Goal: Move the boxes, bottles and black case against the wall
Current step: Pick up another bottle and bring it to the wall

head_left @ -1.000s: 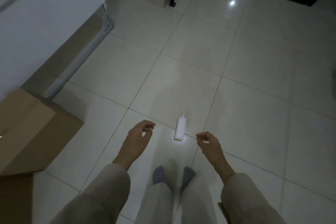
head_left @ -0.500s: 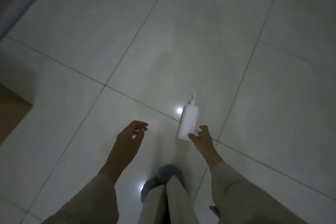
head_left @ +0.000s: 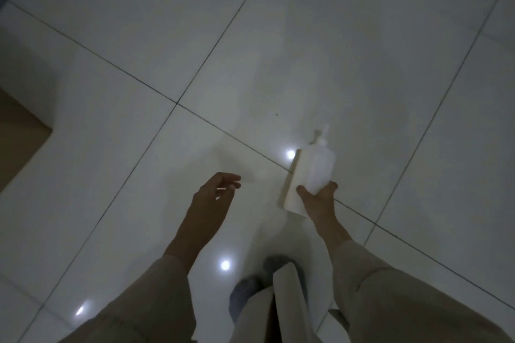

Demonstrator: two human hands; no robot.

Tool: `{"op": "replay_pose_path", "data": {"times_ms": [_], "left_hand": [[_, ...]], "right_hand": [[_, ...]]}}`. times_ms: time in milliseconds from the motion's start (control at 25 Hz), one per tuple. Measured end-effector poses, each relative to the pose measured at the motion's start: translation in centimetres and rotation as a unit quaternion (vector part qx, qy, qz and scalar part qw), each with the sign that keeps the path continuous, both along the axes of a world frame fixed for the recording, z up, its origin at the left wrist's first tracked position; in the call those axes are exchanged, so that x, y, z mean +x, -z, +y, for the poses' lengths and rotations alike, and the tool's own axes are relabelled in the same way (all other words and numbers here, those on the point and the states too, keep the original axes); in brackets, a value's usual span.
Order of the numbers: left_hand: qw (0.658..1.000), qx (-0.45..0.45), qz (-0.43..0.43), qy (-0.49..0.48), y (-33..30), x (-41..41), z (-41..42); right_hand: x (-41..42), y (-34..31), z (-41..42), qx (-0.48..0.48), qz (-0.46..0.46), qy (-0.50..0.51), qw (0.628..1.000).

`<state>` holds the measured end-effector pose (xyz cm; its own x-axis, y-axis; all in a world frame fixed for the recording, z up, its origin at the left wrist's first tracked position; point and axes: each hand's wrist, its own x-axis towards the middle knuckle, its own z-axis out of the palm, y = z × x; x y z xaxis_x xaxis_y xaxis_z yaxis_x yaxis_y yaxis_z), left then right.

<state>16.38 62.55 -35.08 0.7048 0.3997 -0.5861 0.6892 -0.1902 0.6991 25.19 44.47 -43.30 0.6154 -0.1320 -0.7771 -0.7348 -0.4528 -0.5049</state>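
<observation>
Bottle (head_left: 309, 175) now in right grip (head_left: 317, 198).

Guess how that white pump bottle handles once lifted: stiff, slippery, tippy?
The white pump bottle looks like rigid plastic, so probably stiff. Its smooth sides may be slippery; the right hand grips only the base end. Flat-sided, so it is unlikely to roll.

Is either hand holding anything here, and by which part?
The right hand grips the white pump bottle at its base end, pump pointing away. The left hand holds nothing.
</observation>
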Motion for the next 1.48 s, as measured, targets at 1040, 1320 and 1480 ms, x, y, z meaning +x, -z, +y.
{"op": "replay_pose_path", "data": {"times_ms": [1040, 1320, 1480], "left_hand": [[0.791, 0.162, -0.269, -0.525, -63.3, -35.2, 7.3], [0.695, 0.271, -0.175, -0.642, -68.6, -61.0, 0.3], [0.658, 0.302, -0.135, -0.676, -69.7, -71.6, -4.2]], "right_hand": [[-27.6, -69.8, 24.1, 0.378, -0.059, -0.737, 0.556], [-51.7, -78.9, 24.1, 0.425, -0.056, -0.810, 0.400], [-64.3, -82.8, 23.0, 0.476, -0.055, -0.823, 0.304]]}}
